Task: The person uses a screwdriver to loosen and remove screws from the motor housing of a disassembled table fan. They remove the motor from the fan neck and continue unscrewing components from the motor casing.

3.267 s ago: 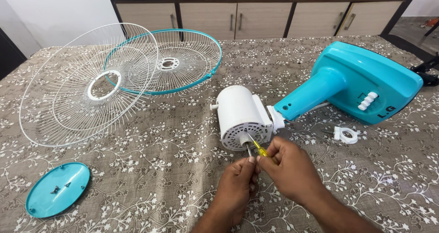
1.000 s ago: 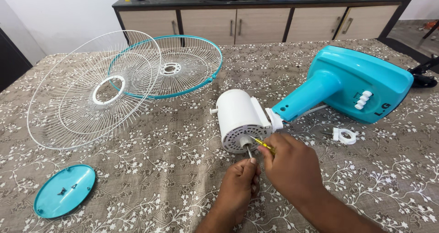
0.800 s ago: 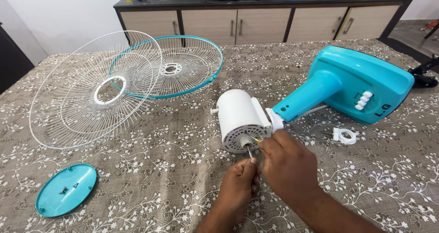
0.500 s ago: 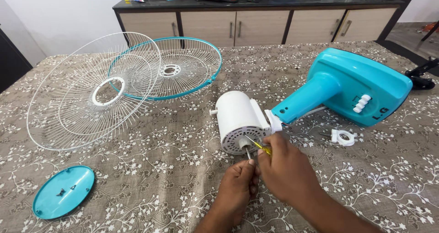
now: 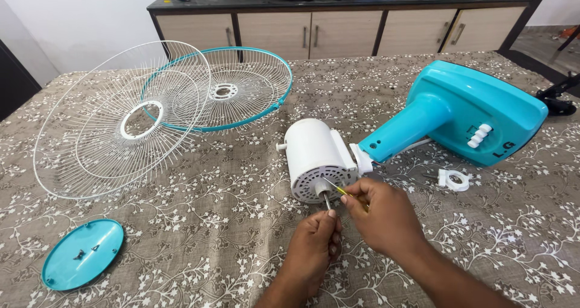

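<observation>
Far left on the tabletop [image 5: 241, 241]: round teal cap [image 5: 83, 262], white wire guard [image 5: 124, 119], teal-rimmed guard [image 5: 232, 89]. Centre: white motor housing [image 5: 314, 154] lying on its side, shaft [image 5: 327, 200] toward the viewer. Left hand [image 5: 311, 253], fingers pinched on the shaft tip. Right hand [image 5: 386, 214], fingers closed around a small yellow screwdriver [image 5: 338, 189], tip at the vented face. Likely loosening a face screw; next calls for steady, square turning. Right: teal fan base [image 5: 477, 111], white ring nut [image 5: 453, 179]

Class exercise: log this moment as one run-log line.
left hand: pinches motor shaft | right hand: screwdriver at white motor housing | teal fan base: lying behind
</observation>
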